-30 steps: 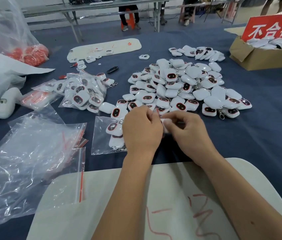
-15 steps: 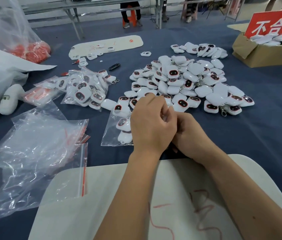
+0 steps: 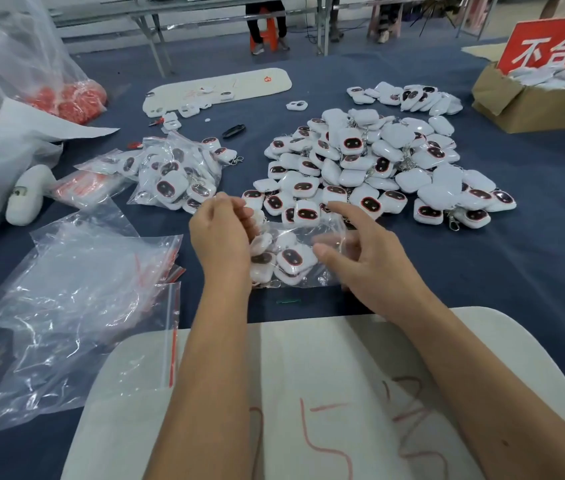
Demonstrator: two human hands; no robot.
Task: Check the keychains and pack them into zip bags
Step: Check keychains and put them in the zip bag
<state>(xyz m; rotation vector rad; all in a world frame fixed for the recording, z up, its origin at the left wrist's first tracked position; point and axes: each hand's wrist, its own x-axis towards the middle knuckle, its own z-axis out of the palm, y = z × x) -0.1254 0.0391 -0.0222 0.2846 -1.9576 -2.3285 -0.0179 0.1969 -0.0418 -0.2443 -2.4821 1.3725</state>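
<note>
Head view shows us, nearest, a white rounded board with red scribbles [image 3: 309, 393] under both forearms. To its left lies a heap of empty clear zip bags with red seals [image 3: 66, 306] on the blue cloth surface [image 3: 534, 265]. Just beyond the board, our left hand [image 3: 220, 244] grips the left end of a clear zip bag holding white keychains [image 3: 295, 258], fingers curled round it, while our right hand [image 3: 374, 268] touches its right side with thumb and fingers spread loosely. Farther off sits the big pile of white square keychains with dark oval faces [image 3: 371, 168], filled bags [image 3: 177, 174] to its left, and a cardboard box [image 3: 516, 102] far right.
</note>
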